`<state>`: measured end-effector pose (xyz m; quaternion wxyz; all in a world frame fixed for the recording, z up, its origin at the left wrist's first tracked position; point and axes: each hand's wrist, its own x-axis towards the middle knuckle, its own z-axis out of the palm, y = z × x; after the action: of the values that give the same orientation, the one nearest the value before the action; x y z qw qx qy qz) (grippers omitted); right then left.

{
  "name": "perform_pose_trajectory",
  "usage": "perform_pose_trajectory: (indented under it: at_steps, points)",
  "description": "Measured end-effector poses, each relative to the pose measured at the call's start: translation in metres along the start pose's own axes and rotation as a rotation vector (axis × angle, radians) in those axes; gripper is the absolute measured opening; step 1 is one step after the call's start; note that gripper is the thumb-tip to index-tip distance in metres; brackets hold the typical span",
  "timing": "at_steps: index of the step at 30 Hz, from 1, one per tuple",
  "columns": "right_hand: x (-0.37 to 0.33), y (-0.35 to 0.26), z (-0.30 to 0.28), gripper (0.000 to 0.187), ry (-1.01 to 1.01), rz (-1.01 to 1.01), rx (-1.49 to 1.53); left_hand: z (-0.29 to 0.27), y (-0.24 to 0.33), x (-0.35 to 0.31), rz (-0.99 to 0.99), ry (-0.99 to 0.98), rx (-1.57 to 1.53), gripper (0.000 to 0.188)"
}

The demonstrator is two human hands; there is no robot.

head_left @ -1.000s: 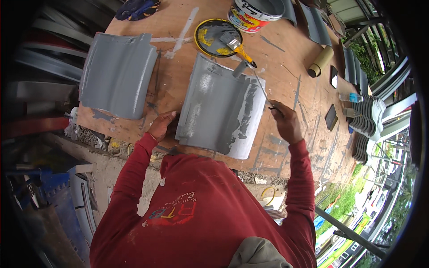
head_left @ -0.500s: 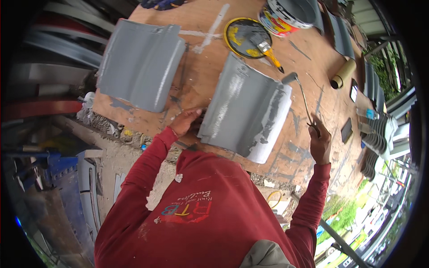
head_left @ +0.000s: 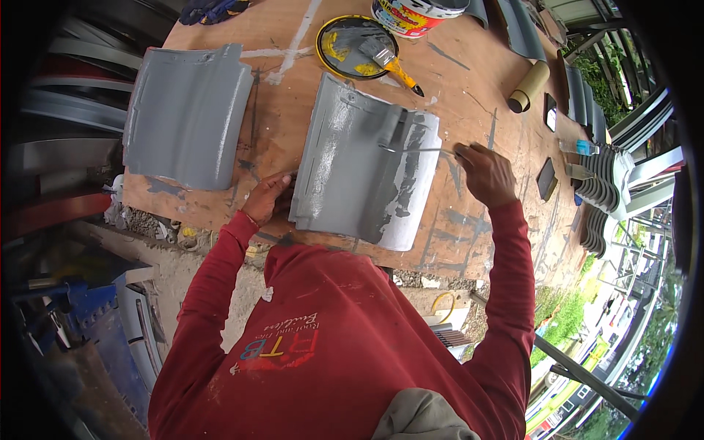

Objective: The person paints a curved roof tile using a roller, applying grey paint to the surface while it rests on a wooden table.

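In front of me a wavy roof tile (head_left: 352, 161) lies on the wooden table, mostly coated grey, with a patchy white strip along its right side. My right hand (head_left: 488, 174) is closed around the handle of a small paint roller (head_left: 391, 128), whose head rests on the tile's upper part, beside the white strip. At the tile's left edge, my left hand (head_left: 268, 199) grips with the thumb showing; its other fingers are partly hidden in shadow. A second tile (head_left: 187, 117), grey all over, lies to the left.
Beyond the tile are a paint-smeared lid (head_left: 341, 44) with a brush (head_left: 396, 66) on it and a paint bucket (head_left: 411, 18). To the right lie a cardboard tube (head_left: 529, 86), a phone (head_left: 551, 112) and a dark flat block (head_left: 546, 180). Gloves (head_left: 213, 10) sit at the far left.
My right hand has brought the roller from beside the tile's right edge leftward onto its surface. The whole view has shifted, while my left hand stays at the tile's left edge.
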<state>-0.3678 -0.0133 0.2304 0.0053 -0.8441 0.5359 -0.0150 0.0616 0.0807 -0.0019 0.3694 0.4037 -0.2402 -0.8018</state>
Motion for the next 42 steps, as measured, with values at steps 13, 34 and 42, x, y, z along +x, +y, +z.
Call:
perform_pose_trajectory:
  at_steps: [13,34,42]
  points:
    - [0.019,0.047,-0.024,0.012,-0.296,0.002,0.112,0.005,0.007,-0.004,-0.035,0.022,-0.067,0.042]
    - [-0.008,0.051,-0.067,0.021,-0.279,0.228,0.131,-0.007,-0.009,0.005,0.121,-0.002,0.086,0.042]
    - [0.015,0.016,-0.027,0.016,-0.38,0.265,0.058,-0.001,-0.006,0.002,0.113,-0.007,0.069,0.046]
